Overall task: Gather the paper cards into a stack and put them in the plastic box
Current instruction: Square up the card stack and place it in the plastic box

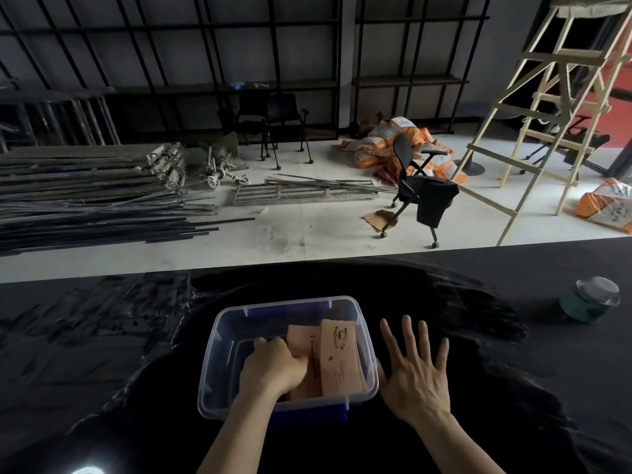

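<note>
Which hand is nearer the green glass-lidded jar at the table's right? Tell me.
Right. The right hand lies flat beside the clear plastic box, left of the green glass-lidded jar; the left hand is inside the box, farther away.

We cannot see the left hand's [272, 366] fingertips, which curl under inside the plastic box [219, 340], nor the lower ends of the paper cards [337, 357] it covers. How many cards lie there we cannot tell, and their dark print is too small to read. Both forearms run off the bottom edge. The tabletop [102, 336] is cut off left, right and below. The green jar [590, 301] at the right is blurred.
</note>
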Demonstrator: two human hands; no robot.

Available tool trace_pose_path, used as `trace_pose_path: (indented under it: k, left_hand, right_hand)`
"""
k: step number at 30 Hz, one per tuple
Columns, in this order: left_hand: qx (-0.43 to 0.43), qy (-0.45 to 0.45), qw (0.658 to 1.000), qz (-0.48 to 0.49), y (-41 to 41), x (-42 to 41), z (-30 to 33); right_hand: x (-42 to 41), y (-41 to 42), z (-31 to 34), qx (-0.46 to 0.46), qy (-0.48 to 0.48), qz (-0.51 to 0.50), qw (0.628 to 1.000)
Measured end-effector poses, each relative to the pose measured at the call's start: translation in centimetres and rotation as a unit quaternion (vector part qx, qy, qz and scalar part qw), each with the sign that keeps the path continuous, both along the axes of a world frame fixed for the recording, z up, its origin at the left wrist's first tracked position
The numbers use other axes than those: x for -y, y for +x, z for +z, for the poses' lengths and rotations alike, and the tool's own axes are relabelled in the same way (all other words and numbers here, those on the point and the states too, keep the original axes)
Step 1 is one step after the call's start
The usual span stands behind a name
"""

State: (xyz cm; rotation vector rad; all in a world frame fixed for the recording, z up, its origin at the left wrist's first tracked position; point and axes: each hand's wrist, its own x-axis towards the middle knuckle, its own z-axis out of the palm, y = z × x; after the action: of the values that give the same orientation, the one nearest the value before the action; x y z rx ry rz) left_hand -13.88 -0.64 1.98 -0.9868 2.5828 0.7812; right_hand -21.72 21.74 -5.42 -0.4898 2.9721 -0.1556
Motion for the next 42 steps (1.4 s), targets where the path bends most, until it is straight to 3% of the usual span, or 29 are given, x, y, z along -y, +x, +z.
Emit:
trace_pose_path:
  k: [15,20,23,36,38,42]
  left_hand:
    - [-0.048,0.025,0.998,-0.015,0.1,-0.4,0.6]
    - [-0.140,-0.084,0.986,-0.018,1.2,-1.6,2.2]
    - [-0.154,-0.025,0.987,-0.048,1.8,-3.4,2.6]
    - [-0.165,0.047,0.983,-0.062,1.5,-5.1,1.3]
    - [-0.172,0.023,0.983,-0.059,1.9,-4.4,1.8]
    - [-0.193,-0.120,0.973,-0.040,2.5,-1.6,2.6]
  right_hand:
    - [-0.1,0.0,-0.2,-0.002,-0.001,0.003,1.000]
    - [-0.2,0.0,-0.4,-0.004,-0.007,0.002,1.000]
    - [-0.2,-0.1,-0.4,-0.006,-0.012,-0.002,1.000]
    - [-0.2,-0.2,-0.7,-0.013,-0.006,0.003,1.000]
    - [-0.2,-0.1,-0.6,-0.014,-0.008,0.005,1.000]
    - [-0.2,-0.2,-0.5,-0.010,-0.016,0.005,1.000]
